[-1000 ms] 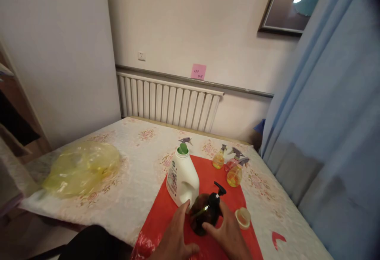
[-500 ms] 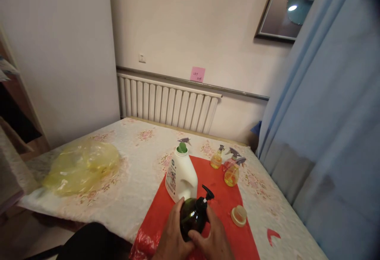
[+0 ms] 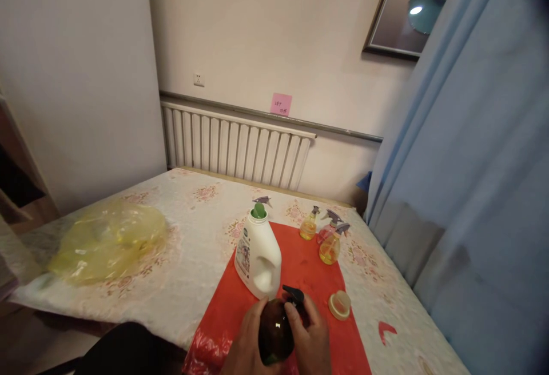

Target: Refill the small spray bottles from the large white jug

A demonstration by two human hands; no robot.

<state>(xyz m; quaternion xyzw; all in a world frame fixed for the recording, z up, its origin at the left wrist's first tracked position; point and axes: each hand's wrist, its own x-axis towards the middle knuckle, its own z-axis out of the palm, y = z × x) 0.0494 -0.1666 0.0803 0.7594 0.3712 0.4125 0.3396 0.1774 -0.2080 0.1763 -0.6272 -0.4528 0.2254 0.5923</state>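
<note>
A dark, round pump bottle (image 3: 275, 334) is held low over the red plastic sheet (image 3: 306, 263), tilted, with its body toward me. My left hand (image 3: 246, 338) is wrapped round the bottle's left side. My right hand (image 3: 312, 338) grips the black pump head (image 3: 294, 293) at its collar, the thumb in front. Just beyond the hands stands a white detergent jug (image 3: 259, 255) with a green spout in its open mouth. To the right of my right hand lies a translucent cap (image 3: 340, 305).
Small spray bottles (image 3: 329, 249) with yellow and pink contents stand at the sheet's far right. A grey spray head (image 3: 262, 200) shows behind the jug. A yellow plastic bag (image 3: 109, 240) lies on the left of the flowered cloth (image 3: 195, 260). A red scrap (image 3: 386, 331) lies at right.
My right hand has moved from the bottle's side up to the pump collar. The bottle has tilted and the pump's nozzle has swung to point left.
</note>
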